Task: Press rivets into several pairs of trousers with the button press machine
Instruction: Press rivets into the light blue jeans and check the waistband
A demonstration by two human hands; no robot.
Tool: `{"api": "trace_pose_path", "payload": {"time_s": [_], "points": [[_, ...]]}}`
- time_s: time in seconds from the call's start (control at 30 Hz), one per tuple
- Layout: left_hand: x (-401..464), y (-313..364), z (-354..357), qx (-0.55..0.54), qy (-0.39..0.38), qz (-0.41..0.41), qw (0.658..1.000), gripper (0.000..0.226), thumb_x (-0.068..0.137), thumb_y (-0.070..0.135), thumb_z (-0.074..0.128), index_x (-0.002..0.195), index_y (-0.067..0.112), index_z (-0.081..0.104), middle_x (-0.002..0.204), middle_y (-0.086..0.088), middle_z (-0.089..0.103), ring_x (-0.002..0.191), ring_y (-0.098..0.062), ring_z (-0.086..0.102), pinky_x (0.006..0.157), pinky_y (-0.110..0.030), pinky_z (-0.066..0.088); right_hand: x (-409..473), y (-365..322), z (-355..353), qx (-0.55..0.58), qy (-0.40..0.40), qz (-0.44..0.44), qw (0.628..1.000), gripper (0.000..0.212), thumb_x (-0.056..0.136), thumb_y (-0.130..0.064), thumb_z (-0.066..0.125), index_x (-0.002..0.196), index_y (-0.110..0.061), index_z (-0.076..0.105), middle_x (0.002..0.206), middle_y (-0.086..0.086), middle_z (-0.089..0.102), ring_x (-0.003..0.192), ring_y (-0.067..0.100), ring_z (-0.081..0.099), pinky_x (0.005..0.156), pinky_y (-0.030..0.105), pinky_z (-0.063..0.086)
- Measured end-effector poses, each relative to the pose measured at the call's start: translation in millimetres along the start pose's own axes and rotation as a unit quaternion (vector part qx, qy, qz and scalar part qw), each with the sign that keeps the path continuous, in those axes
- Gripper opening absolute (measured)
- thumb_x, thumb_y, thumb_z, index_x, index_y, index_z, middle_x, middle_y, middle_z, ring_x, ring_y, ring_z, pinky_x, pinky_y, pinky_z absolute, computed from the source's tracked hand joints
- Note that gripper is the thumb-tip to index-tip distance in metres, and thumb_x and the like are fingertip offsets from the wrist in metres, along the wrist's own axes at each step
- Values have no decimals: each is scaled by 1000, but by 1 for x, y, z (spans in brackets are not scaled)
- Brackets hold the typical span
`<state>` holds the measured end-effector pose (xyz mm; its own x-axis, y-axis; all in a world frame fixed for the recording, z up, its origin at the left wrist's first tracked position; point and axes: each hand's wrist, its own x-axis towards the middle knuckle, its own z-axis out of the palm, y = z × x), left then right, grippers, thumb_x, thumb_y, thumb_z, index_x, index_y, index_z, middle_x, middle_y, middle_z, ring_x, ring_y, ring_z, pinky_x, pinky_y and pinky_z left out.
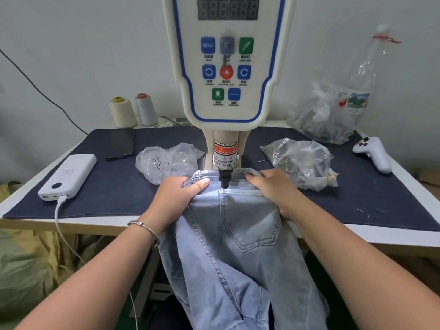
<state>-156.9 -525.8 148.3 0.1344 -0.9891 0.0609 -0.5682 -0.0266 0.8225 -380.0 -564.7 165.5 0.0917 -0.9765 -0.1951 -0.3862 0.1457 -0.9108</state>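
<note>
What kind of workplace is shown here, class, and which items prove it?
Probably a small garment-finishing workshop. A button press machine stands on the table, light denim trousers are held under its press head, thread cones sit behind, and plastic bags of small metal parts lie nearby.

Trousers (238,234): pale blue washed denim, matt, twill weave and raised seams seen. Press machine (226,67) housing: glossy cream plastic, blue trim; punch tip (224,179) looks like dark metal. Table mat (119,186): matt navy cloth over smooth white top. Bags (302,160): thin, crinkled clear plastic, shiny. Power bank (67,177): smooth white plastic. Bracelet (142,226): polished metal.
</note>
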Motion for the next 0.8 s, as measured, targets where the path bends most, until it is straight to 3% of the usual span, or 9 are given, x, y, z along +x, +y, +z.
{"api": "trace_pose_path", "payload": {"time_s": [0.13,0.27,0.43,0.53,0.63,0.8], "points": [[-4,-10,2,42,-5,19,999,53,94,48,62,63,10,41,59,-3,39,55,-13,36,57,-32,29,4,13,5,-108,41,-95,989,41,92,-29,62,58,-16,41,50,-3,34,49,11,32,46,23,22],[-5,-13,5,60,-10,38,997,53,94,51,59,60,17,39,54,5,37,50,-9,34,55,-31,29,5,24,1,-136,61,-143,978,40,91,-28,63,61,-10,43,53,1,36,51,12,34,48,24,26],[-3,-15,10,60,-8,61,996,55,94,50,59,57,21,31,48,11,31,47,-7,30,47,-24,25,5,32,1,-157,98,-168,968,44,88,-31,67,59,-7,44,52,-1,38,51,13,36,49,24,27],[-2,-17,10,67,-10,59,996,55,94,49,59,57,20,31,49,9,31,47,-8,29,51,-29,24,6,37,4,-167,114,-173,964,44,88,-34,68,60,-9,46,53,-3,42,54,15,41,55,34,33],[-3,-20,9,74,-13,53,996,54,94,49,60,59,18,33,52,6,30,49,-8,27,53,-33,25,3,44,7,-212,150,-176,949,36,85,-38,68,64,-19,46,56,-5,51,60,18,51,56,34,38],[-3,-22,12,54,-5,32,998,56,93,46,63,57,19,29,51,7,26,49,-9,25,53,-32,23,0,45,11,-251,176,-183,934,34,85,-39,67,68,-17,48,58,-3,54,61,21,53,53,31,36]]}}
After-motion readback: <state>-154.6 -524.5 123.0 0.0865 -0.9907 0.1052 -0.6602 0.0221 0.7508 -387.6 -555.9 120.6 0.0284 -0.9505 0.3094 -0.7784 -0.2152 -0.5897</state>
